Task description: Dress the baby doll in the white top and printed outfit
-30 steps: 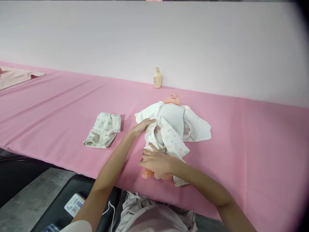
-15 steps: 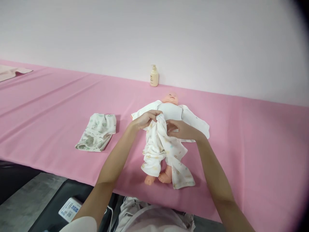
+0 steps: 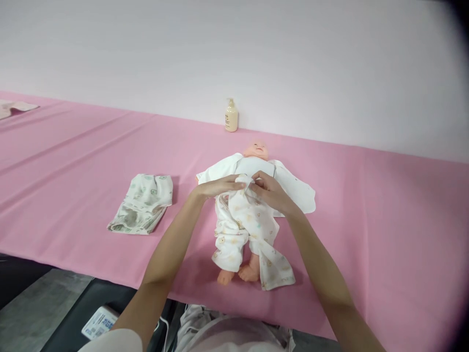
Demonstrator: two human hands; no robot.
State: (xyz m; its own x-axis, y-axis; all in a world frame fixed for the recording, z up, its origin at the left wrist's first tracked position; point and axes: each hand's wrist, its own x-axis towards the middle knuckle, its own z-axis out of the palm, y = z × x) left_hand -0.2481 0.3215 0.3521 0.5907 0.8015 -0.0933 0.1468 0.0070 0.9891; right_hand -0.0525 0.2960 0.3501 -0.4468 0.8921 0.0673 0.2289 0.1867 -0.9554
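A baby doll (image 3: 256, 149) lies on its back on the pink-covered table, its head toward the wall. White printed baby clothes (image 3: 252, 210) cover its legs, and both bare feet stick out toward me. One leg piece lies spread to the right of the doll's foot. A white top (image 3: 295, 188) is spread beneath and around the doll's upper body. At the doll's waist, my left hand (image 3: 223, 186) pinches the upper edge of the printed clothes. My right hand (image 3: 270, 189) grips the same edge just to the right, fingers bent and thumb close to the left fingertips.
A cream pump bottle (image 3: 231, 117) stands by the wall. To the left, a folded garment with green prints (image 3: 142, 203) lies on the pink cover (image 3: 84, 161). Pale pink cloth (image 3: 16, 107) is at the far left. Below the table edge, a white box (image 3: 98, 322) rests on a black seat.
My right hand has moved up and inward to the waist edge, beside my left fingers. The gathered cloth is now spread flatter across the doll's middle. The view has shifted slightly.
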